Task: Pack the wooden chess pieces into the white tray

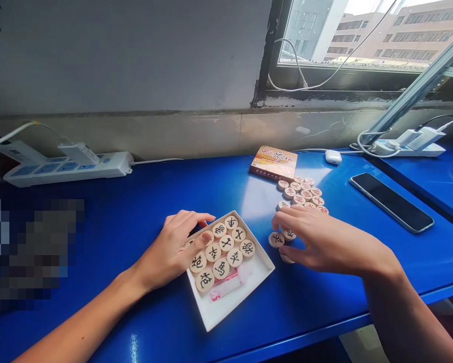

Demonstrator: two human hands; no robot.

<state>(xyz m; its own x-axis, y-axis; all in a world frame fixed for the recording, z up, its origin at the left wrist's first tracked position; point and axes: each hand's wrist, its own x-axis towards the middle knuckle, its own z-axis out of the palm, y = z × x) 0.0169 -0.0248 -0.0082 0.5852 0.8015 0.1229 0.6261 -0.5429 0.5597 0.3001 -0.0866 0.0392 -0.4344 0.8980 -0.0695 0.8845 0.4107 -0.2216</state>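
My left hand (pixel 183 237) grips the left side of a shallow white box (pixel 226 315), its thumb over the pieces inside and its fingers along the outer wall. In the box lie several round wooden Chinese chess pieces (pixel 226 243) with black characters, in rows. They rest by a pinkish printed slip (pixel 225 288). My right hand (pixel 305 237) is palm down over more black-lettered pieces (pixel 276 239) on the table, thumb and fingers apart around them. Its palm hides some of them. Just beyond it are several red-lettered pieces (pixel 305 194) in a cluster.
An orange-brown Chinese chess box lid (pixel 274 162) lies behind the pieces on the blue table (pixel 154 196). To the right are a phone (pixel 391 201) and a white earbud case (pixel 333 157). Power strips (pixel 69 169) with cables stand against the wall at both sides.
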